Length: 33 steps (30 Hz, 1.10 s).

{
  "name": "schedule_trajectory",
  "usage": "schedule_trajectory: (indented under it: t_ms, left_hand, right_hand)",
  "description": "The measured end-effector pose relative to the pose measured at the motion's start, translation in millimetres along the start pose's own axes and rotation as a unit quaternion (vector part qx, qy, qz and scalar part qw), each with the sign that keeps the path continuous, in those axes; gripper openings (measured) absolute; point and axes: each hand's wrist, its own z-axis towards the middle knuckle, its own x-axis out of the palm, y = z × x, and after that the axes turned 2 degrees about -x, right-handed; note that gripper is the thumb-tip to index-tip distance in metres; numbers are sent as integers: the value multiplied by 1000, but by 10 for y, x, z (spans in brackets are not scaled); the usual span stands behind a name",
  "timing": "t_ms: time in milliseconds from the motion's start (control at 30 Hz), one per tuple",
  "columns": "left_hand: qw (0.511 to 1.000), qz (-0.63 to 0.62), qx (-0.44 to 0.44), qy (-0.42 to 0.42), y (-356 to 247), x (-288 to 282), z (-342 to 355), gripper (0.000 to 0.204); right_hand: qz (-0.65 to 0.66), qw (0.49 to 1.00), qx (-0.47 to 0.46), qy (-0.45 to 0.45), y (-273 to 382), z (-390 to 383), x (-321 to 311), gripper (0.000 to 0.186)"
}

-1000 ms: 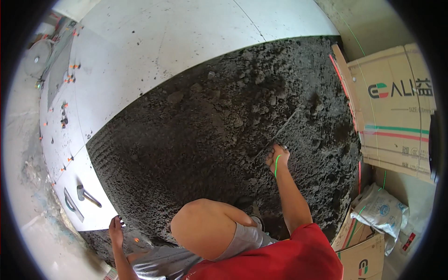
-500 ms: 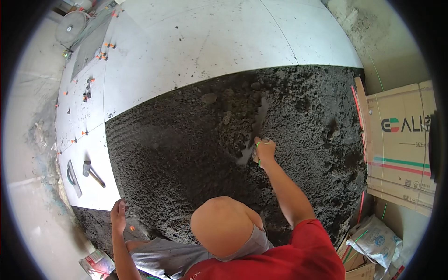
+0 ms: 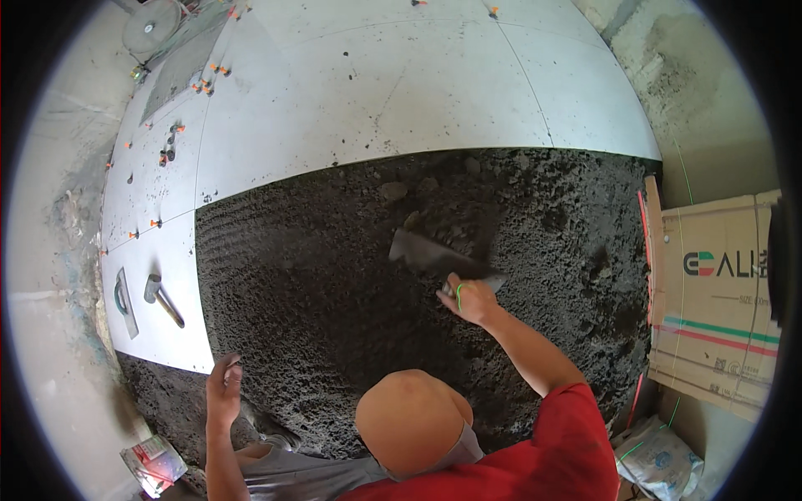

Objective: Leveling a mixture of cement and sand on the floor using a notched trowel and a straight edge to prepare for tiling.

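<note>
1. Pale tiles point(image 3: 334, 100) cover the far and left floor, bordering a rough bed of dark mortar point(image 3: 309, 292).
2. Right hand point(image 3: 468, 301): its grip is wrapped around a trowel point(image 3: 434, 253), which is over the middle of the bed.
3. Left hand point(image 3: 224, 388): fingers loosely curled, just beside the near tile corner; I cannot tell whether its grip holds anything.
4. The blade is blurred, so its tilt is hard to judge; if an edge dips, it could gouge the mortar.
5. Lumps point(image 3: 393, 192) near the far tile edge could catch the blade and leave ridges.
6. A mallet point(image 3: 163, 299) and a green-handled float point(image 3: 125, 302) lie on the left tile.
7. Along the right stand a cardboard box point(image 3: 714, 334) and a pale sack point(image 3: 660, 463); a bare wall point(image 3: 67, 184) rises at left.
</note>
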Motion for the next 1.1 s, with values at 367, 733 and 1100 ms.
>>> schedule_trajectory:
  t_ms: [367,733,1100]
  left_hand:
    - [992,60,-96,63,715,180,-297,40]
    - [991,70,-12,109,357,254,-610,43]
    - [985,102,95,99,-157,250,-623,44]
  right_hand:
    - [336,891,287,-104,-712,71,-871,55]
    - [504,761,380,-154,357,1263,-281,32]
    - [565,784,245,-69,1645,2058,348,29]
